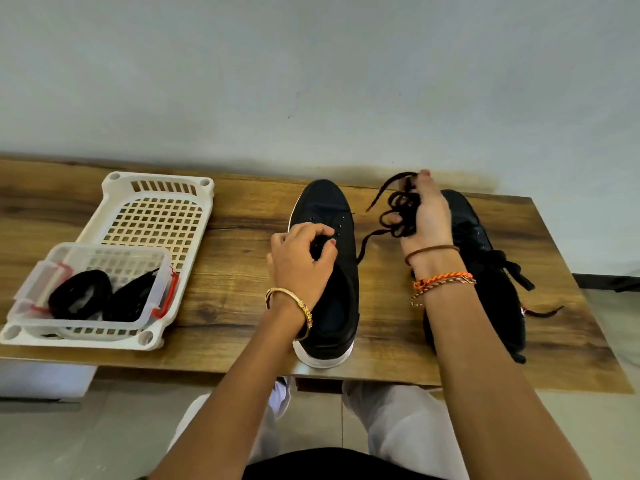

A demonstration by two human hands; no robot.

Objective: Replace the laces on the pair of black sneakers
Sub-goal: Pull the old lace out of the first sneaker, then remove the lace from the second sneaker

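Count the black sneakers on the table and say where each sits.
2. One black sneaker sits mid-table, unlaced, under the left hand. The other sneaker lies to its right, partly hidden behind the right hand, which grips a bunched lace.

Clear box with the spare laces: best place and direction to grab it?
Take the clear box by its two long side walls, coming straight down from above. It sits open-topped and level inside the white tray, so the rim is exposed. The red latch on the near-right end sticks out, so that end looks awkward. Both lace bundles lie low inside, clear of the rim.
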